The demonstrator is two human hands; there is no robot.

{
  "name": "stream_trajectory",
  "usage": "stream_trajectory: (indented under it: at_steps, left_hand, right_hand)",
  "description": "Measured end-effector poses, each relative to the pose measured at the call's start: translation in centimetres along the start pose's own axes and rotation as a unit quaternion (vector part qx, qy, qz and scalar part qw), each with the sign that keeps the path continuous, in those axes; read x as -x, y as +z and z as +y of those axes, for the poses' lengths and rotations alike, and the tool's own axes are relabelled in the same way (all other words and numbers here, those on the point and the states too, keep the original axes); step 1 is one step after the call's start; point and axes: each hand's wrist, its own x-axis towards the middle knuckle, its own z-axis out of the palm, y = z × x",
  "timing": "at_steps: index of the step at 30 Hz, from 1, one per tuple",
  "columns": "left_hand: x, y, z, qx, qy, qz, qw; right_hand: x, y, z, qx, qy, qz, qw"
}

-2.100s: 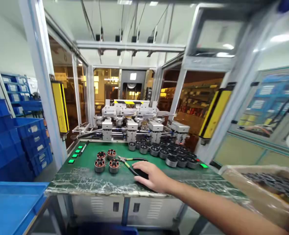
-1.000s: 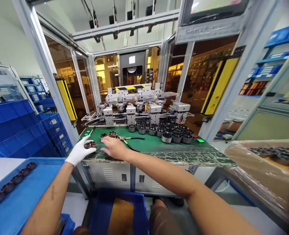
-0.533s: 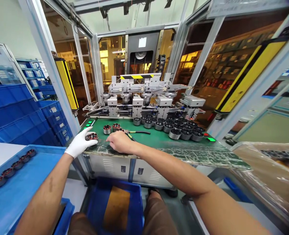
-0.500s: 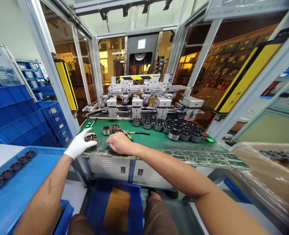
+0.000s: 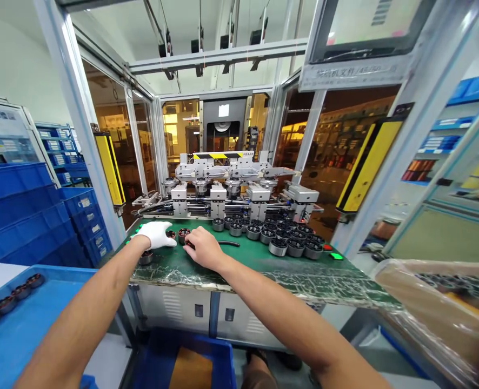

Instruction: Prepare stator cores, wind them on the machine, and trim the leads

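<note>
My left hand [image 5: 157, 235], in a white glove, reaches over the left of the green bench top. Its thumb and fingers are around a motor stator [image 5: 170, 235] with copper windings. Below that wrist, another stator [image 5: 146, 257] sits near the front edge, partly covered. A third stator [image 5: 184, 234] stands between my hands. My bare right hand [image 5: 204, 247] is closed, its fingertips at a dark, copper-coloured part that looks like a stator, mostly hidden. Behind this hand a black tool handle [image 5: 229, 243] sticks out to the right.
Several grey metal rings with black inserts [image 5: 279, 247] crowd the right half of the bench [image 5: 223, 270]. A multi-head machine [image 5: 219, 194] spans the back, between yellow side bars [image 5: 110, 168]. A blue tray [image 5: 57, 302] holding stators lies left; a plastic-lined box [image 5: 401, 286] stands right.
My left hand has left the stator near the front edge and moved right and farther back to another one. My right hand remains by the stators. The view has tilted up.
</note>
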Motion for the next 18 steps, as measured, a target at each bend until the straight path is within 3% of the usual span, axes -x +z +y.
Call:
stream_trajectory:
  at_steps: [3, 8, 14, 18]
  left_hand:
    - [-0.2, 0.5, 0.2, -0.031, 0.021, -0.033, 0.999]
    - [3.3, -0.3, -0.8, -0.034, 0.041, -0.058, 0.997]
    - [6.3, -0.2, -1.1, 0.022, 0.052, -0.057, 0.997]
    - [6.4, 0.1, -1.5, 0.043, 0.05, -0.045, 0.997]
  right_hand:
    - [0.4, -0.1, 0.4, 0.009, 0.007, -0.003, 1.0]
    - [0.4, -0.6, 0.4, 0.007, 0.015, -0.001, 1.0]
    - [0.2, -0.7, -3.2, -0.022, -0.069, -0.044, 0.996]
    - [-0.3, 0.2, -5.2, -0.005, -0.02, -0.082, 0.996]
